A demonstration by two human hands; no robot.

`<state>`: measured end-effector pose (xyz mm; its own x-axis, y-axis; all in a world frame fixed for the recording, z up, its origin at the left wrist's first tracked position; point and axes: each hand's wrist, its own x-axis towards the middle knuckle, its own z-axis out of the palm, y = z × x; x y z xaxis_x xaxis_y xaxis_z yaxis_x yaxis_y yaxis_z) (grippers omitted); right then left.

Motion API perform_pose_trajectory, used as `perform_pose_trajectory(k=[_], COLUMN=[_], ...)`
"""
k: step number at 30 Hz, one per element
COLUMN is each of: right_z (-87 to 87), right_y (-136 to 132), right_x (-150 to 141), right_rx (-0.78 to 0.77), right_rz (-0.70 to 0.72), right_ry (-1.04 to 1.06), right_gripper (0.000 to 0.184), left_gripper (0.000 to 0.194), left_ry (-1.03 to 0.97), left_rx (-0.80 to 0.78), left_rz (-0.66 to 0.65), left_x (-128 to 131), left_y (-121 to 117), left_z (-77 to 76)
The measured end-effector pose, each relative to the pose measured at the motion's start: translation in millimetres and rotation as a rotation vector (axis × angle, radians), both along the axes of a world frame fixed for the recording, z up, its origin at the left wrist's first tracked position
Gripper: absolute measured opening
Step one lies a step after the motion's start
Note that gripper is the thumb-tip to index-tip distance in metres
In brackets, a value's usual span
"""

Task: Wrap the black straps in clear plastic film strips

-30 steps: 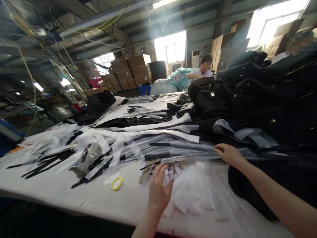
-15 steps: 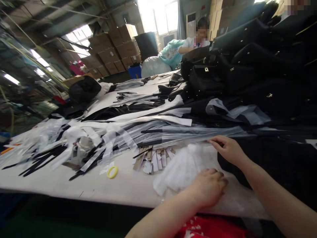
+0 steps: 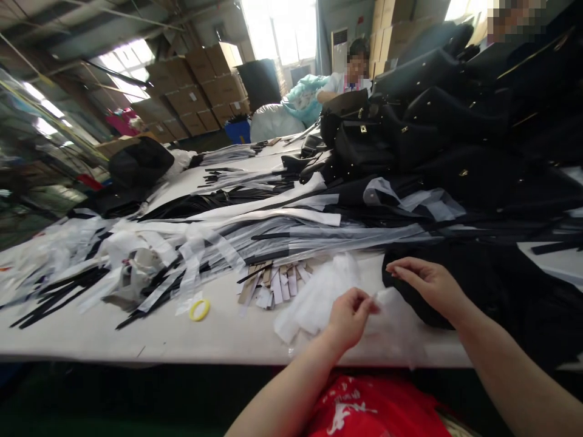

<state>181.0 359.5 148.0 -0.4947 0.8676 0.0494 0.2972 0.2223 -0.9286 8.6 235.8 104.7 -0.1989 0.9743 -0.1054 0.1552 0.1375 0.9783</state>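
Observation:
My left hand [image 3: 350,317] is closed in a pinch at the upper edge of a thin translucent plastic sheet [image 3: 396,321], which hangs down over the table's front. Just left of it lies a soft white sheet pile [image 3: 314,300]. Thumb and fingers of my right hand [image 3: 426,282] are pressed together above the edge of a black fabric piece [image 3: 496,297]; what they hold, if anything, is too small to make out. Beyond the white pile are several short card strips [image 3: 277,284]. Long plastic-wrapped black strips [image 3: 314,240] stretch across the table behind my hands.
A large heap of black bags [image 3: 437,133] fills the right rear. On the left are a yellow tape ring [image 3: 199,310], loose white strips [image 3: 198,249] and a crumpled grey bag [image 3: 136,279]. Another person [image 3: 346,85] stands behind the heap, near stacked cartons [image 3: 200,85].
My left hand moved right from the card strips across the white pile, then up slightly into a pinch. My right hand stays pinched, now over the black fabric. The view tilted downward.

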Motion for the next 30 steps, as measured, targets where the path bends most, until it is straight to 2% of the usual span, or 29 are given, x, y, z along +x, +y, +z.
perform_pose_trajectory(k=[3,5,6,9,10,12,15,17,19,21,24,26,30], right_z=[-6.3,-10.3,-12.1,-15.8,-16.3,-16.6,-16.9,-18.3,-19.9,-19.9,-14.7,-8.8,0.2], right_y=[-17.7,-30.0,-35.4,-46.1,-47.9,-50.6,-56.6,-63.4,-71.0,-77.7,-84.4,-87.0,-88.4], right_x=[-14.8,-28.5,-35.6,-53.1,-57.1,-62.4,-67.6,-71.5,-76.1,-80.6,-85.8,-87.7,-88.6], right_rx=[-0.191,-0.277,-0.306,-0.347,-0.357,-0.363,-0.284,-0.239,-0.262,-0.317,-0.418,-0.475,-0.560], right_rz=[0.243,0.307,0.288,0.160,0.133,0.176,0.295,0.327,0.333,0.326,0.291,0.246,0.127], right_ry=[0.065,0.093,0.093,0.058,0.044,0.015,-0.035,-0.082,-0.119,-0.131,-0.113,-0.074,0.018], right_gripper=[0.054,0.059,0.057,0.049,0.049,0.045,0.036,0.036,0.038,0.042,0.054,0.058,0.051], left_gripper=[0.040,0.047,0.048,0.041,0.036,0.032,0.052,0.066,0.067,0.061,0.059,0.065,0.071], left_ry=[-0.432,-0.527,-0.535,-0.425,-0.342,-0.151,0.103,0.230,0.323,0.371,0.396,0.405,0.370], left_rx=[-0.110,-0.148,-0.164,-0.203,-0.177,-0.060,0.109,0.180,0.275,0.380,0.460,0.460,0.430], left_rz=[0.158,0.174,0.152,0.057,0.054,0.084,0.111,0.139,0.187,0.185,0.101,0.046,-0.069], left_x=[-11.2,-13.6,-13.6,-13.0,-13.8,-17.6,-26.3,-31.3,-35.3,-39.4,-46.8,-51.9,-58.9], left_y=[-7.0,-13.5,-17.2,-29.3,-33.4,-40.9,-49.1,-52.1,-54.2,-56.5,-60.9,-62.8,-63.4], left_z=[11.0,11.5,10.2,5.6,5.6,9.4,22.2,30.7,37.1,41.5,45.3,46.8,50.1])
